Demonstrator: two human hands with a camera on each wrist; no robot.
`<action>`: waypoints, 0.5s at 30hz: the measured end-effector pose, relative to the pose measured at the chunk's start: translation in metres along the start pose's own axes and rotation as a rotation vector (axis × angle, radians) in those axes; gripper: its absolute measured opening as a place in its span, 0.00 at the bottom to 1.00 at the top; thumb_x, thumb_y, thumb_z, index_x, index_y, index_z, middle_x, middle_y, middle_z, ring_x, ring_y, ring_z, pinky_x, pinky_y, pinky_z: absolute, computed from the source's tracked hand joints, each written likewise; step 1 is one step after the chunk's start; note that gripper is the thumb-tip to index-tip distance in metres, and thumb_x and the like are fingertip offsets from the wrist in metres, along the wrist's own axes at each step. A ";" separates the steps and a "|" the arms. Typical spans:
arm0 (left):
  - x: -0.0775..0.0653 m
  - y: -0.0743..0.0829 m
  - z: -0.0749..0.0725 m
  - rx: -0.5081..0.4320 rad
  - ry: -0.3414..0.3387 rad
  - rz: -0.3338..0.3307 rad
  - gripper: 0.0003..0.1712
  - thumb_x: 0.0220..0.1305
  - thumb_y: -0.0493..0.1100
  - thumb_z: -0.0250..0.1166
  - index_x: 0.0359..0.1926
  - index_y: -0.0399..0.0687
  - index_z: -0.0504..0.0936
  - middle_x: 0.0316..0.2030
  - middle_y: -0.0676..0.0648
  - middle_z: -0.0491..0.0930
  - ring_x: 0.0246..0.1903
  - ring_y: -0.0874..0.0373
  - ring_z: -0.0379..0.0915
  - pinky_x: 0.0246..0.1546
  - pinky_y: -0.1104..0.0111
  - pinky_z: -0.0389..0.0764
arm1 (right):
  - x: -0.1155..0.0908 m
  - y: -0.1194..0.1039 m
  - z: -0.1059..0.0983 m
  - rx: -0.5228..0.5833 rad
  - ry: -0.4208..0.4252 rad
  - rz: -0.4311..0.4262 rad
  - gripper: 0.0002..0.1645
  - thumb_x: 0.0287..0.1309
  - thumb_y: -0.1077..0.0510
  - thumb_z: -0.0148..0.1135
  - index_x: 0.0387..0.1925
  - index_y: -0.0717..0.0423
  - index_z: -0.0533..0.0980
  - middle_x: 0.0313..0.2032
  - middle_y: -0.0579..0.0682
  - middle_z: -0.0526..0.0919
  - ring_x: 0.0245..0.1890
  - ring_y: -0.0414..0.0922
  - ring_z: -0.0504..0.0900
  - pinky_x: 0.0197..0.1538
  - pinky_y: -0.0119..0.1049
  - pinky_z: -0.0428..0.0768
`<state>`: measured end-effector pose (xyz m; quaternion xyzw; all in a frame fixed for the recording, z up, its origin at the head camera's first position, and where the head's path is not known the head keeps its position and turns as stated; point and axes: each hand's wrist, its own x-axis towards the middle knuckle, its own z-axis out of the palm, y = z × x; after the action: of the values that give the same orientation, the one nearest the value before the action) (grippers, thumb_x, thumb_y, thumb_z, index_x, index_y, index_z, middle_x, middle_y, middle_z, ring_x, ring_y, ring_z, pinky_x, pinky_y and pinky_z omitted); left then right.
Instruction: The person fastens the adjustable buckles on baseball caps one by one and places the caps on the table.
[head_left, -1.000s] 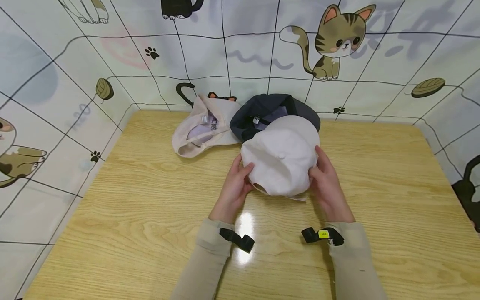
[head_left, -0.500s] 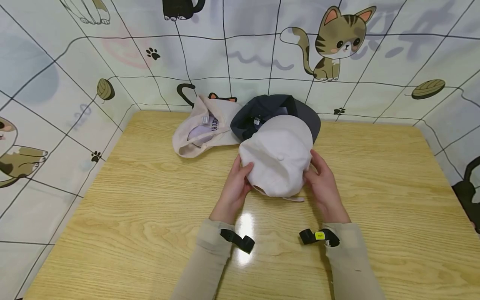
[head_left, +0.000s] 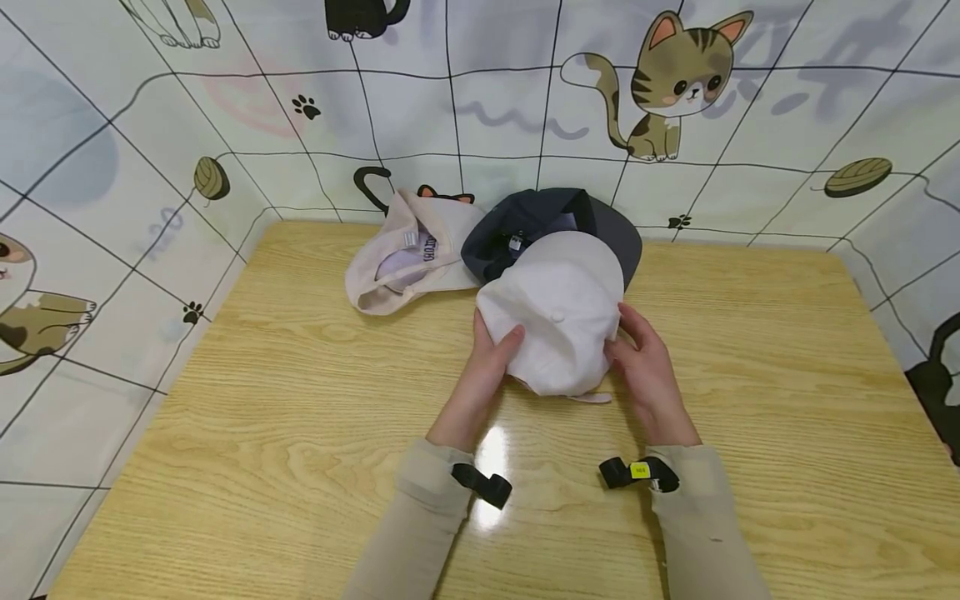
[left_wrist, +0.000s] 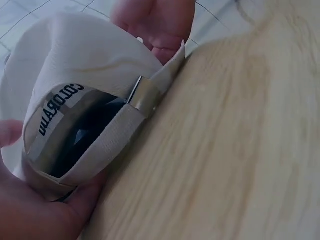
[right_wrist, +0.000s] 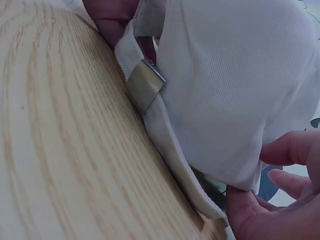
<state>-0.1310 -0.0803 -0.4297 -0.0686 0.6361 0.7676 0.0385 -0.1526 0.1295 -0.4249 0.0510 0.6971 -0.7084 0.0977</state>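
Note:
A white baseball cap (head_left: pixel 558 325) lies crown up, its back opening facing me and its brim over part of a dark navy cap (head_left: pixel 618 233). My left hand (head_left: pixel 483 371) grips the left edge, thumb on the crown and fingers underneath. With thumb and fingers, my right hand (head_left: pixel 648 375) pinches the right edge; the right wrist view shows the fabric between the fingertips. A metal buckle (left_wrist: pixel 146 97) sits on the back strap, whose loose end sticks out at the front right. Printed letters (left_wrist: pixel 62 105) show inside the back opening.
A pale pink cap (head_left: pixel 367 271) lies on its side at the back left, its inside showing, beside the navy cap. The wooden table (head_left: pixel 300 417) meets a cat-patterned cloth wall (head_left: pixel 502 108) behind the caps and at both sides.
The white cap has shifted slightly left. My right hand moved left along with its edge. Most recently, my left hand turned inward, its thumb reaching farther over the crown.

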 end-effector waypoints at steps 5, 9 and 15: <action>-0.001 0.001 0.002 0.277 -0.007 0.052 0.58 0.54 0.53 0.63 0.67 0.59 0.25 0.67 0.50 0.36 0.63 0.61 0.40 0.61 0.66 0.46 | 0.001 0.002 0.000 0.016 0.031 0.013 0.32 0.59 0.65 0.49 0.64 0.45 0.58 0.63 0.47 0.57 0.56 0.43 0.61 0.49 0.31 0.66; -0.001 -0.003 0.004 0.428 -0.008 0.066 0.65 0.47 0.57 0.68 0.67 0.60 0.24 0.68 0.51 0.35 0.64 0.61 0.38 0.61 0.65 0.48 | 0.001 0.003 -0.001 0.043 0.083 0.009 0.29 0.59 0.64 0.50 0.62 0.45 0.61 0.62 0.43 0.60 0.56 0.42 0.62 0.48 0.29 0.68; -0.004 0.000 0.007 0.696 -0.022 0.094 0.70 0.40 0.62 0.69 0.67 0.52 0.24 0.68 0.48 0.29 0.65 0.58 0.31 0.62 0.62 0.48 | 0.002 0.004 0.001 0.083 0.179 -0.008 0.28 0.57 0.63 0.54 0.60 0.49 0.64 0.59 0.50 0.64 0.53 0.42 0.69 0.42 0.23 0.71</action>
<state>-0.1274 -0.0735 -0.4276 -0.0136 0.8617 0.5063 0.0312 -0.1540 0.1279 -0.4294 0.1153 0.6733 -0.7297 0.0297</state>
